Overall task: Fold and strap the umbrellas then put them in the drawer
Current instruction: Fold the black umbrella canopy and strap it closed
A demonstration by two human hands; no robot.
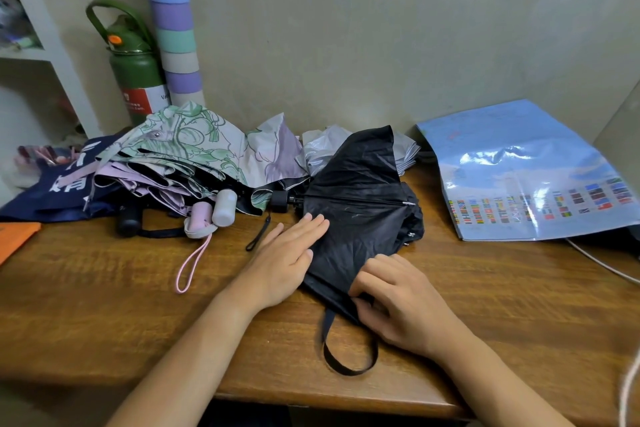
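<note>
Nearest us, the strap (341,354) loops loose off the black umbrella (360,218) on the desk (104,305). Our right hand (398,302) pinches the cloth's near edge; our left hand (287,253) lies flat, pressing it. Risk — pleats springing apart if the pinch slips. Long axis left–right, handle (280,201) pointing left, toward the unfolded floral umbrella (194,152).
</note>
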